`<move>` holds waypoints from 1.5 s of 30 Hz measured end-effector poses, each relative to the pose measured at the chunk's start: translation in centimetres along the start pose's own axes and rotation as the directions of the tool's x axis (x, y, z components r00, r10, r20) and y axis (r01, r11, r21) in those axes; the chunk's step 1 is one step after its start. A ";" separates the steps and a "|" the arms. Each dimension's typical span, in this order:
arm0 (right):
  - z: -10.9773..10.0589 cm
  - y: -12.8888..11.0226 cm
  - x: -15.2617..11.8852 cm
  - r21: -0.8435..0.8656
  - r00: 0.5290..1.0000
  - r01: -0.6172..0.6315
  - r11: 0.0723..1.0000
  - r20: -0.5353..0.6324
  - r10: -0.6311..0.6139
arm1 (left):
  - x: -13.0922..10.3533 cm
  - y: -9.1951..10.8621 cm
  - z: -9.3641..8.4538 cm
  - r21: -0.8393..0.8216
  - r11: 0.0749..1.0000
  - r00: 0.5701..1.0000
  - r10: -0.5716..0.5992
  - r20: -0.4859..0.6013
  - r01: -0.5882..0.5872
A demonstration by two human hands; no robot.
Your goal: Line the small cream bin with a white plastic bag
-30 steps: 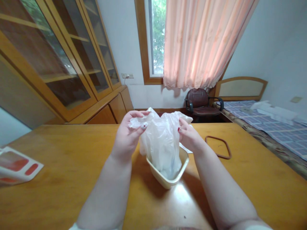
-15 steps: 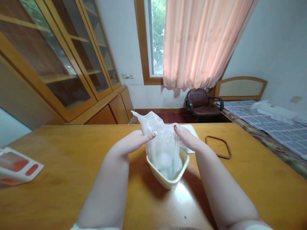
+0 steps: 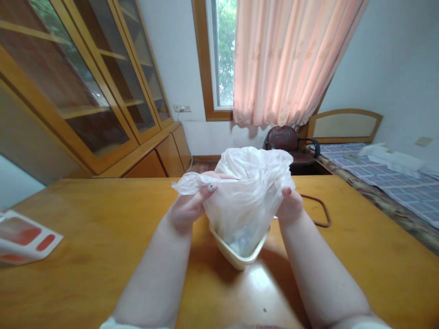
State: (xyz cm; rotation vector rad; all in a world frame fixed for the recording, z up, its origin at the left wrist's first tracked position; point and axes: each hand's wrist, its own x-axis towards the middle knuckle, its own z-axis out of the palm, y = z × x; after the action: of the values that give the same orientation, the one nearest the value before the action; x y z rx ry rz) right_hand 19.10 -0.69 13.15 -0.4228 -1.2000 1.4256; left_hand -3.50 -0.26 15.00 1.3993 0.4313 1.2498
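Note:
A translucent white plastic bag (image 3: pixel 243 205) stands puffed out above a cream-coloured bin (image 3: pixel 236 261), its lower part down inside. My left hand (image 3: pixel 192 203) grips the bag's left edge, thumb on top and a flap of plastic poking out past the fingers. On the other side, my right hand (image 3: pixel 289 204) pinches the bag's right edge, with the thumb showing and the other fingers mostly hidden. The bag covers most of the bin's rim; only its near corner shows. Behind my right hand lies a brown rounded frame (image 3: pixel 324 214), partly covered.
The wooden table (image 3: pixel 85 228) carries a white and red box (image 3: pixel 30 237) at the left. Beyond its far edge are a glass-fronted cabinet (image 3: pixel 137 132), a dark red armchair (image 3: pixel 283 137) and a bed (image 3: pixel 387 169) with a checked cover.
The bag has spread wider and puffed up above the bin. My right hand has moved to the right and my left slightly left, drawing its edges apart. The bin stays in place.

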 end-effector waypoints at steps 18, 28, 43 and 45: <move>1.4 0.1 0.6 0.261 0.907 -0.420 0.869 0.133 0.399 | -0.1 -1.6 0.8 0.079 0.996 0.997 0.044 0.066 -0.049; 0.0 -0.9 0.4 0.140 0.986 -0.018 0.990 -0.161 0.041 | 0.7 -1.5 1.6 0.044 0.998 0.986 0.051 -0.156 -0.044; 1.1 -2.0 -0.3 -0.158 0.923 0.124 0.980 -0.345 -0.172 | 0.0 -0.6 3.3 0.435 0.899 0.999 -0.054 -0.005 0.051; 1.4 -2.2 -0.6 -0.121 0.936 0.114 0.986 -0.320 -0.148 | -0.4 -0.7 4.4 0.483 0.874 0.983 -0.129 0.129 0.051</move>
State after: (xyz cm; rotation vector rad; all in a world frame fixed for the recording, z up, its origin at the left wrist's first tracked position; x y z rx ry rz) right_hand 19.22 -2.26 15.33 -0.6137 -1.0094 1.1303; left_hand 0.34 -2.51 15.21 1.8593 0.7223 0.9795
